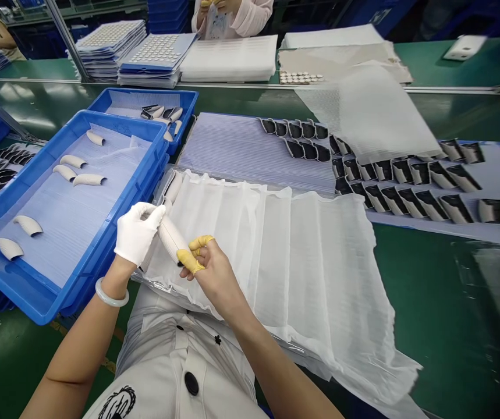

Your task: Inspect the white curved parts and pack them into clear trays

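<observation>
Green worktop (pixel 433 279) spreads under everything here, divided into separate patches, which seems to keep each kind of part to its own area. Beyond its far rail, stacked trays (pixel 110 52) of small round pieces sit near another person's pink sleeve (pixel 254 14), that person's hands working well apart from the wearer's own. On the near left, two blue plastic trays (pixel 27 279) lined with ribbed clear sheet hold curved white pieces, spaced singly so that none touches another, probably to spare their surfaces. To the right, dark-faced curved pieces (pixel 419 174) lie in tight rows on a pale sheet, partly under a loose mesh cover (pixel 363 110). Directly before the person lies a soft pleated white sheet (pixel 311 273) on a clear plastic sleeve, its folds forming long shallow channels, likely as cushioning. Over its left edge, the left hand (pixel 138 233), in a white glove with a pale bangle (pixel 112 293) at the wrist, closes around one end of a slim curved white piece (pixel 172 240). The right hand (pixel 212 273) pinches the other end between two fingers capped in yellow finger cots (pixel 190 262). Glove and cots appear to keep bare skin off the piece.
</observation>
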Demonstrator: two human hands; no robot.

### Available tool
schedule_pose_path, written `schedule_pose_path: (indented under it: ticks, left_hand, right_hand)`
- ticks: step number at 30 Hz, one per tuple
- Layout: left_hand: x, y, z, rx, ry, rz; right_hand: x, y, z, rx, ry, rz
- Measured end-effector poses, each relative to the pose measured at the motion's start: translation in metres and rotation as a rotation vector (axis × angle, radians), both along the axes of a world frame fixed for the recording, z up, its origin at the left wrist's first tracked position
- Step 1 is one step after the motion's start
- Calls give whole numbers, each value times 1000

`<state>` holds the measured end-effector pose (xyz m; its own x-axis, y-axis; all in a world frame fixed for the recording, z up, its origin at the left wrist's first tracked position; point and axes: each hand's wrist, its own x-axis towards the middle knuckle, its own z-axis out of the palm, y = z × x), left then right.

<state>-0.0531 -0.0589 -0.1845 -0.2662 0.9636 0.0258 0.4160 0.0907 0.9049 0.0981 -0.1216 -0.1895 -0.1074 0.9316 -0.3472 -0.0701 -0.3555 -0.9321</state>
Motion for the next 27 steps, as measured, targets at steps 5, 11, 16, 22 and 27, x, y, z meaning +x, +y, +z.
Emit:
schedule_pose_path:
  ticks: [5, 11, 16, 22, 27]
  left_hand:
    - [1, 26, -2, -25, 272, -321]
    - [13, 94, -10, 137, 508, -535]
    - [21, 148, -30, 167, 556, -587]
    - [30, 189, -48, 125, 620, -695]
    - [39, 199, -57, 70, 697, -761]
  right_hand:
    - [6, 9, -22, 156, -307, -66]
    - [18, 32, -31, 357, -559, 28]
    - [29, 56, -38, 506, -732, 93]
    - [29, 94, -49, 720, -938, 191]
    - [20, 122, -64, 796, -1117, 283]
